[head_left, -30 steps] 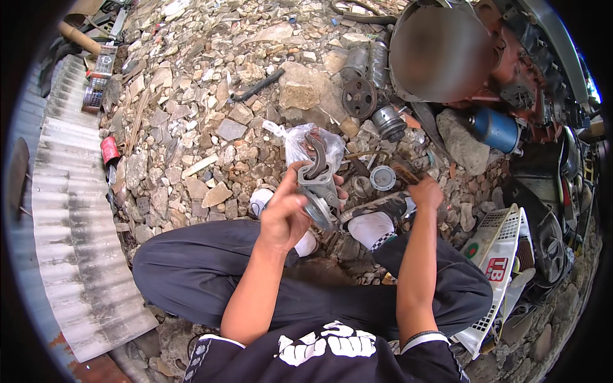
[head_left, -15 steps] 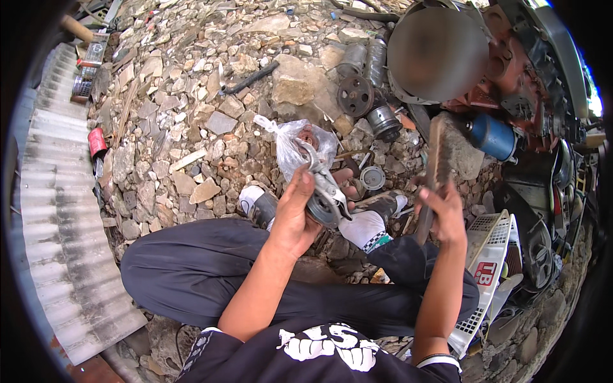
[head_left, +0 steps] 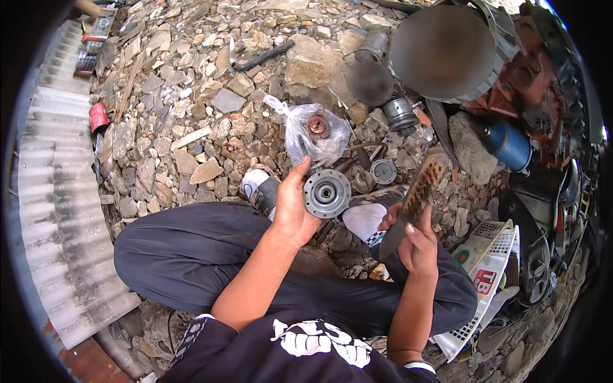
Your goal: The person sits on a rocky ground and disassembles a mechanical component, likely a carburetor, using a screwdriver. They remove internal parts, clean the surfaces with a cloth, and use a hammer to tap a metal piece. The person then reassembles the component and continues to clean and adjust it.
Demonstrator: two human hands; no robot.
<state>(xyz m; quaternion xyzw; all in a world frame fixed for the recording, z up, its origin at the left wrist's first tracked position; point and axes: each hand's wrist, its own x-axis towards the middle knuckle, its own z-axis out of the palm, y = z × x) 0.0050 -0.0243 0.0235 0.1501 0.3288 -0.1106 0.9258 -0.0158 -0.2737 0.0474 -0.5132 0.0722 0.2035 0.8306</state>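
My left hand [head_left: 294,209] grips a round grey metal engine part [head_left: 335,180] by its left edge. The part's face is turned up, with small holes around the rim and a bore at the centre. To the right, my right hand [head_left: 418,246] is closed around the lower end of a wire brush [head_left: 421,191], whose brown, worn bristles show. A gap separates the brush from the metal part. Just beyond my left hand lies a knotted clear plastic bag [head_left: 329,148] with a rusty round part [head_left: 317,125] on or in it.
Broken stones cover the ground. A metal cylinder [head_left: 401,116] and a small round disc [head_left: 383,171] lie ahead. At right stand a blue cylindrical filter [head_left: 507,145], a white plastic basket [head_left: 469,319] and a reddish engine block [head_left: 511,83]. Corrugated sheet [head_left: 57,191] runs along the left.
The metal part has been turned so its flat, holed face shows. My right hand has come lower and inward, and the brush now tilts with its bristles in view.
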